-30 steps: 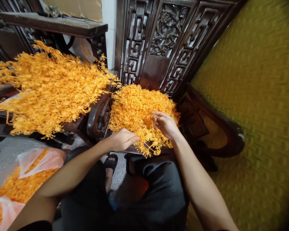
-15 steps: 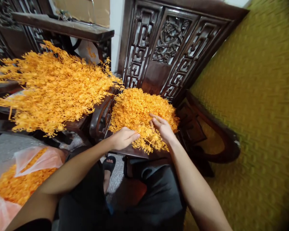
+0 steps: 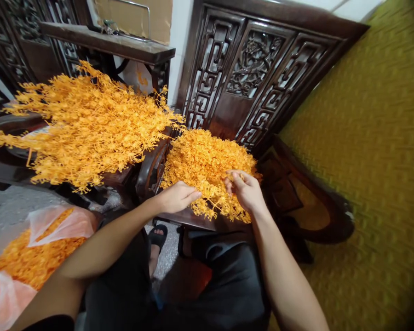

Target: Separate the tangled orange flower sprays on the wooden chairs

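Observation:
My left hand (image 3: 178, 196) is closed in a pinch at the left end of an orange plastic flower sprig (image 3: 214, 207), above the front edge of a dark wooden chair seat. To its right, my right hand (image 3: 249, 189) has its thumb and fingers pinched together around a small orange flower piece (image 3: 240, 177). Behind both hands, a dense heap of orange plastic flowers (image 3: 203, 151) covers most of the seat. The sprig overlaps the front of this heap, so where one ends and the other begins is hard to see.
A bushy pile of orange flower branches (image 3: 89, 128) lies on furniture at the left. Below it on the floor, a translucent plastic bag (image 3: 64, 225) holds loose orange pieces. A carved wooden chair back (image 3: 234, 105) rises behind the heap. A yellow textured surface (image 3: 376, 138) stands at the right.
My right hand has moved slightly right, and its extended fingers have curled into a pinch with a small orange piece in it. My left hand keeps its place at the sprig. The view has shifted a little.

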A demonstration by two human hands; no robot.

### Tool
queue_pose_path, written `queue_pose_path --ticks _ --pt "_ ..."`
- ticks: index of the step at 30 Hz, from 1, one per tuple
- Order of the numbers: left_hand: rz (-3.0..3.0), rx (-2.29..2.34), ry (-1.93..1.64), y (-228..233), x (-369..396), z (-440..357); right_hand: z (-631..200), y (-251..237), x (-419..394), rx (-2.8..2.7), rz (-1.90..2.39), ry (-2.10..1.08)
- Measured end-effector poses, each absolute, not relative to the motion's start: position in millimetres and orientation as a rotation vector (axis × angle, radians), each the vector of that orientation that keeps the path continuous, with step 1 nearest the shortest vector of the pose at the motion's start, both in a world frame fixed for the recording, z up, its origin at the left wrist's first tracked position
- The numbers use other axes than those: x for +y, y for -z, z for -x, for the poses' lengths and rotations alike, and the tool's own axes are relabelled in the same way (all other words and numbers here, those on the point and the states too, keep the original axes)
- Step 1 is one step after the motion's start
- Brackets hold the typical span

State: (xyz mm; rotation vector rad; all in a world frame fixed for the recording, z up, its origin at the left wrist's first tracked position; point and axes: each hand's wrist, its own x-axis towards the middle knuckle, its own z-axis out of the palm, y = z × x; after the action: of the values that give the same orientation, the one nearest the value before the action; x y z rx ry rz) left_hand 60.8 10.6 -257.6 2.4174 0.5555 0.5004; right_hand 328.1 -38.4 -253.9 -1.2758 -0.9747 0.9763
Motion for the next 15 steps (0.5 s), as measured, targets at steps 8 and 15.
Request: queue_pose_path --ticks 8,15 --pt "-2.512 0.740 -0.345 269 19 -68 -289 249 -41 -1.635 1.557 -0.703" --pt "-2.402 0.885 -0.424 269 51 -102 -306 283 30 -1.104 1.655 -0.479"
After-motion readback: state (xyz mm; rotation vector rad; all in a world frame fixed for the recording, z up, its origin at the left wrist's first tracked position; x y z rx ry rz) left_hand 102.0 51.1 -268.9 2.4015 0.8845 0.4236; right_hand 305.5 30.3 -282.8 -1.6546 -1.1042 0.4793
